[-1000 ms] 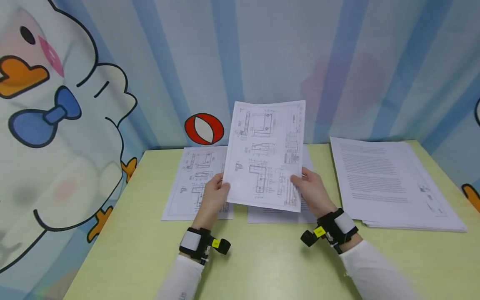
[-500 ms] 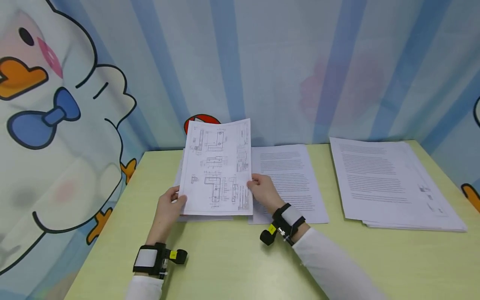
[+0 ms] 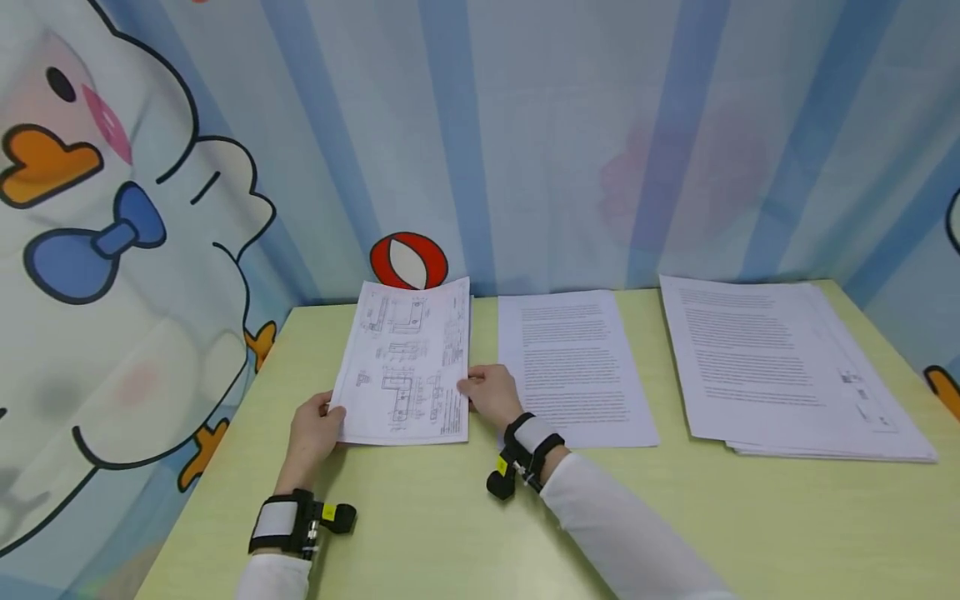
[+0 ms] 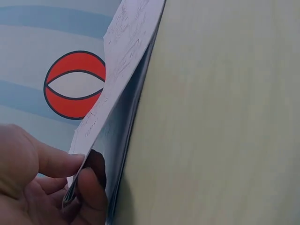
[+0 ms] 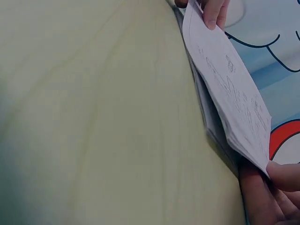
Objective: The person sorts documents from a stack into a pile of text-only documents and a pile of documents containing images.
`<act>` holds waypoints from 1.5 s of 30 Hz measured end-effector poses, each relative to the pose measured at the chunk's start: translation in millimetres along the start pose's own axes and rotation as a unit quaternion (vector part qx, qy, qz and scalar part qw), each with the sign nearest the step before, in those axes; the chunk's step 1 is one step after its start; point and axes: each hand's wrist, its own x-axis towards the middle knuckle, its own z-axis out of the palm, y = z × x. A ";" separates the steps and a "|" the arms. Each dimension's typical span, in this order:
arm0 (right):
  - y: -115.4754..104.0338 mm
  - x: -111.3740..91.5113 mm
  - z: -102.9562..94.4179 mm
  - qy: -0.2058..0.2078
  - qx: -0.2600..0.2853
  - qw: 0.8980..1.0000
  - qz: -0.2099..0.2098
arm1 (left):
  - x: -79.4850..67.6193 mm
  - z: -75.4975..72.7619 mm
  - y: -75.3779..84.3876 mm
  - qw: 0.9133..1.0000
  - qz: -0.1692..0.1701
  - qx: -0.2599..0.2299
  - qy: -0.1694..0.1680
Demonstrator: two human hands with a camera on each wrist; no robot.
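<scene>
A thin stack of white sheets printed with technical drawings [image 3: 405, 358] is held level over the left of the table. My left hand [image 3: 311, 433] pinches its left edge between thumb and fingers. On the opposite edge, my right hand [image 3: 493, 393] grips the sheets with the thumb on top. The right wrist view shows several layered page edges in the held stack [image 5: 229, 93]. Beneath it, more paper [image 5: 204, 101] lies on the table, with a gap between the two, and is mostly covered in the head view.
A text-printed stack [image 3: 577, 367] lies just right of my right hand. Farther right sits a larger, unevenly stacked pile of paper [image 3: 757, 367]. The pale yellow-green table [image 3: 420, 533] ends at a blue striped curtain [image 3: 555, 150] with cartoon prints.
Both hands have carried the drawing sheets left and down, from above the middle stack to close over the paper at the left. The text-printed middle stack is now uncovered.
</scene>
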 end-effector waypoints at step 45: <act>-11.2 -42.0 -155.3 0.026 -0.189 0.964 -0.187 | -62.2 107.4 141.4 0.952 0.295 0.054 -0.064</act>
